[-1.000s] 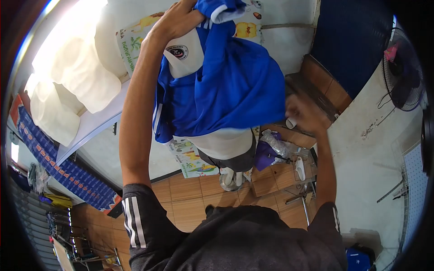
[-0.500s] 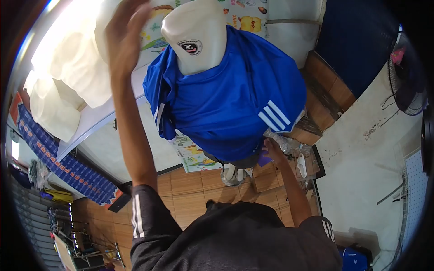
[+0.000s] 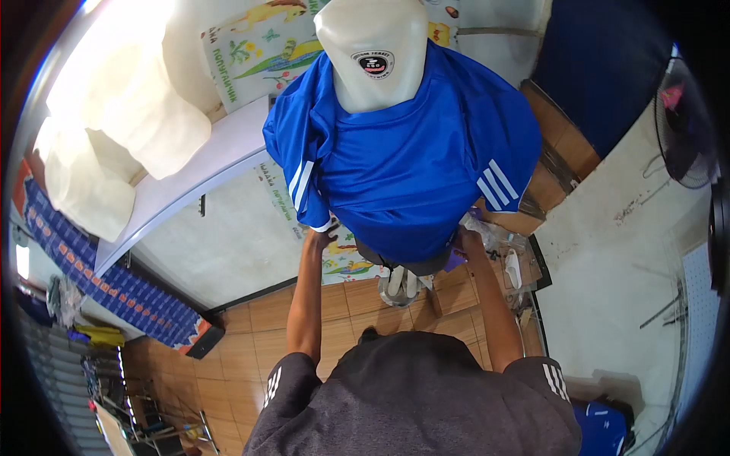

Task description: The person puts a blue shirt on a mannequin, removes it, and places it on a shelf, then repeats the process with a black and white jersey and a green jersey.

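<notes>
One cream mannequin torso [image 3: 372, 38] stands on its stand [image 3: 399, 285] over a wood-tiled floor [image 3: 334, 311], wearing one blue jersey [image 3: 403, 167] pulled down over its shoulders and chest. The jersey carries two sets of three white stripes, one on the left sleeve [image 3: 301, 182] and one on the right [image 3: 498, 184]. A single round logo [image 3: 372, 64] marks the mannequin's bare neck.

A person in a dark shirt reaches up with both arms. The left hand [image 3: 322, 234] sits at the white-edged cuff of the left sleeve, fingers bunched together and touching the cloth; whether they pinch it cannot be told. The right hand [image 3: 468, 237] is at the jersey's lower hem on the other side, partly hidden by the fabric, so its grip cannot be told either. The two hands are well apart, one on each side of the torso.

Two more pale forms [image 3: 144, 114] [image 3: 84, 190] lie off to the left, one picture poster [image 3: 258, 49] hangs behind, and one fan [image 3: 688, 121] stands at the right.
</notes>
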`<state>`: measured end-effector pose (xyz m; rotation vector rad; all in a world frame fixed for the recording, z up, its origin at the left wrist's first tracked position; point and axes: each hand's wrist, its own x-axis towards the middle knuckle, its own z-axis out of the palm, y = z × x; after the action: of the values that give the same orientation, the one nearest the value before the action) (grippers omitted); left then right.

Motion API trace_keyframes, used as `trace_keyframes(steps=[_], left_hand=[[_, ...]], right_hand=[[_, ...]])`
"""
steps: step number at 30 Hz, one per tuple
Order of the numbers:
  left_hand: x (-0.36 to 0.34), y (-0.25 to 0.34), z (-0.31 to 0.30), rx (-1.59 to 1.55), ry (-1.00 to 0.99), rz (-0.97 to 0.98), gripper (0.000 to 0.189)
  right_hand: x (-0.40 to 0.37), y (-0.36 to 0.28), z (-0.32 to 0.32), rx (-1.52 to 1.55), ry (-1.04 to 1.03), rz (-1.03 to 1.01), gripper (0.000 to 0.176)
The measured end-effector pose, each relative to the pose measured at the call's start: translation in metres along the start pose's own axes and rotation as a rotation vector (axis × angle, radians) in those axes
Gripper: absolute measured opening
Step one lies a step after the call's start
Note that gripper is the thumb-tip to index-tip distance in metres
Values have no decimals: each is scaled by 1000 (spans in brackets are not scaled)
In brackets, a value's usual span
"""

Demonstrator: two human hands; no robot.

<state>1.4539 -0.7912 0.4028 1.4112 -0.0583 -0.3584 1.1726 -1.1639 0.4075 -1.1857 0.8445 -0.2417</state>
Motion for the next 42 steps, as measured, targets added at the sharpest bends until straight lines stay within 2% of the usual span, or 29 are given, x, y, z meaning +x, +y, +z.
trace_keyframes(steps=[2,3,5,7,8,9,11,13,15,17,20,23,26,29,32,35,37,39,41,42], left_hand=[[8,-8,17,-237,-79,-300,85],[12,-10,27,-350,-118,-453,90],[8,5,49,-629,-288,-502,93],[16,5,56,-833,-396,-508,86],[23,-4,57,-822,-360,-469,82],[38,-22,54,-803,-324,-440,79],[86,-92,30,-413,-139,-340,71],[111,-179,-3,136,-34,-265,65],[73,-216,-6,153,-49,19,58],[40,-181,-3,693,-144,-654,61],[7,-135,13,293,24,-250,58],[-8,-58,36,-98,5,208,48],[-5,-4,41,177,-296,477,38],[-32,54,54,390,-363,712,31],[11,14,45,141,-152,577,25],[5,49,14,294,65,-3,29],[-13,72,-4,130,122,191,36],[-8,90,-16,-20,212,526,47],[-40,153,-3,-117,123,912,60],[-48,175,-1,-47,118,996,64]], right_hand=[[-10,-7,7,-82,25,47,30],[-6,-3,6,-118,43,-35,32],[16,16,2,-200,77,-195,34],[23,18,-6,-133,23,-121,35],[24,21,-9,-98,-5,-84,37],[18,21,-8,-121,90,-71,35],[3,18,-2,-173,274,-43,32],[21,53,-15,-275,395,-88,29],[60,108,-40,-404,501,-208,29],[65,125,-52,-478,575,-284,34],[23,92,-47,-595,557,-291,48],[-36,29,-2,-21,287,-597,52],[-67,-17,24,-199,171,-731,42],[-38,-11,15,-517,211,-865,31],[-18,6,6,-151,270,-698,25],[-22,-11,-23,-45,660,-498,22],[-36,-33,-46,107,734,-579,31],[-102,-100,-23,253,710,-637,43],[-153,-153,6,193,611,-944,53],[-172,-173,16,31,564,-1042,51]])
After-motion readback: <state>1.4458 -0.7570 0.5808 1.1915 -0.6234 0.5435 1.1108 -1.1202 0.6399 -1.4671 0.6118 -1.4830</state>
